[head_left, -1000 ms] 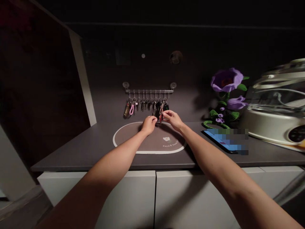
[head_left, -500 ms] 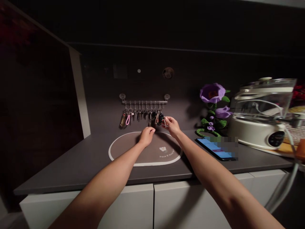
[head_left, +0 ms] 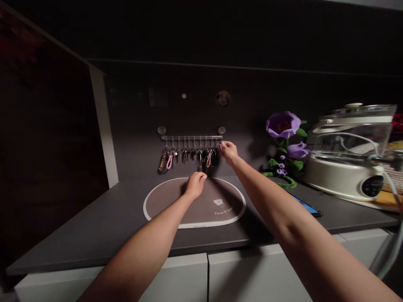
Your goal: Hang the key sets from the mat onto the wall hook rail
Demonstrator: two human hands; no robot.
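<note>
In the head view, the right hand (head_left: 229, 152) pinches a small item (head_left: 221, 148), too small to identify, at the right end of a clear hook rail (head_left: 192, 137) on the wall. Keys (head_left: 185, 156) and a pink wrist strap (head_left: 169, 161) hang along the rail. The left hand (head_left: 195, 184) is over the oval mat (head_left: 176, 201) on the tabletop (head_left: 107, 226), fingers curled; whether its grip contains anything, I cannot tell. Purple flowers (head_left: 283, 124) stand to the right.
</note>
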